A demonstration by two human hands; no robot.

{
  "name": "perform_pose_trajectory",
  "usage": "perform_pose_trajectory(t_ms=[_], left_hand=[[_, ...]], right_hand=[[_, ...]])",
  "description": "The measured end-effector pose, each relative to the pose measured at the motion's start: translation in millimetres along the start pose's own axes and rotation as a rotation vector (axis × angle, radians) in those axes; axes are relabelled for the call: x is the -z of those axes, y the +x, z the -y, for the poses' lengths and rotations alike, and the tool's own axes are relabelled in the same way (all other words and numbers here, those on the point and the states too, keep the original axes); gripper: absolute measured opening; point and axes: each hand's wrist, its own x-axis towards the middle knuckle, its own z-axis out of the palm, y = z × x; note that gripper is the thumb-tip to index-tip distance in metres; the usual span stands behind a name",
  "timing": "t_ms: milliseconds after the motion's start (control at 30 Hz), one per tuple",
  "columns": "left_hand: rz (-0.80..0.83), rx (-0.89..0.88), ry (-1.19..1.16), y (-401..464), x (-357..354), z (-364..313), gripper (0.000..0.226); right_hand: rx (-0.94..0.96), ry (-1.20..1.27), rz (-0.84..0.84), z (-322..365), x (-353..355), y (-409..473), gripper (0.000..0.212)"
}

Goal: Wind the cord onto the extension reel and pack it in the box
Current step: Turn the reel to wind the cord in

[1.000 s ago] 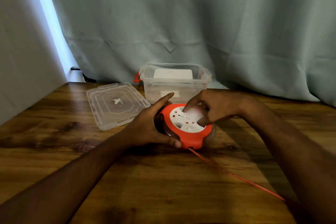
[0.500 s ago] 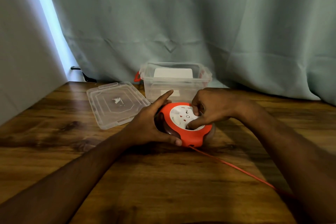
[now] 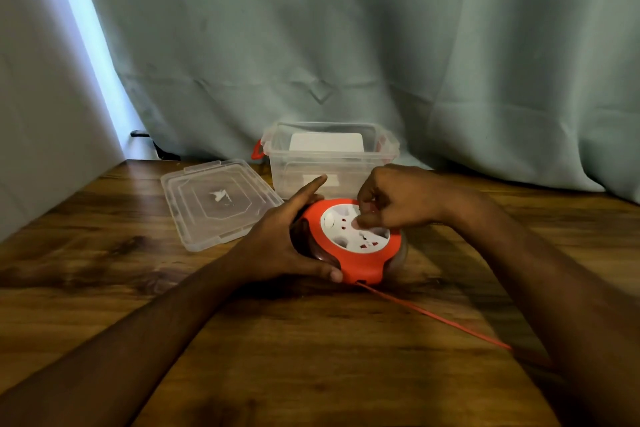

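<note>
Orange extension reel point(image 3: 349, 241) lies mid-desk point(image 3: 311, 357), just before the clear box point(image 3: 329, 159) at the far edge. Left hand point(image 3: 277, 246) cups its left side, index finger straight; right hand point(image 3: 394, 199) has its grip pinched on the white face. Cord point(image 3: 433, 315) trails toward the near right corner. Lid point(image 3: 218, 201) lies left of the box.

**Two bare forearms and hands**

Both of the person's arms are in view from the lower edge up to the hands. The left hand point(image 3: 277, 246) and right hand point(image 3: 398, 199) are bare: forearms uncovered, nothing worn on the wrists or fingers.
</note>
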Motion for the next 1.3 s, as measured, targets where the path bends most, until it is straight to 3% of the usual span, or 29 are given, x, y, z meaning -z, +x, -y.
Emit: perform_pose_trajectory(t_ms=[33, 133, 300, 600, 967, 1200, 1300], left_hand=[[-0.002, 0.000, 0.001, 0, 0, -1, 0.136], [-0.004, 0.006, 0.001, 0, 0, -1, 0.135], [0.008, -0.001, 0.007, -1, 0, -1, 0.134], [0.017, 0.009, 0.016, 1, 0, 3, 0.135], [0.000, 0.011, 0.014, 0, 0, 0, 0.136], [0.008, 0.007, 0.021, 1, 0, 0, 0.137], [0.010, 0.010, 0.025, 1, 0, -2, 0.138]], right_hand=[[0.010, 0.014, 0.013, -2, 2, 1, 0.011], [0.013, 0.034, 0.064, -5, 4, 3, 0.046], [0.030, 0.032, 0.127, -12, 0, 3, 0.062], [0.039, 0.083, 0.150, -18, 3, 2, 0.058], [-0.032, -0.142, 0.067, -6, 3, -3, 0.061], [-0.040, -0.104, 0.067, 2, 1, -4, 0.041], [-0.075, -0.108, 0.050, 7, 0, -5, 0.044]])
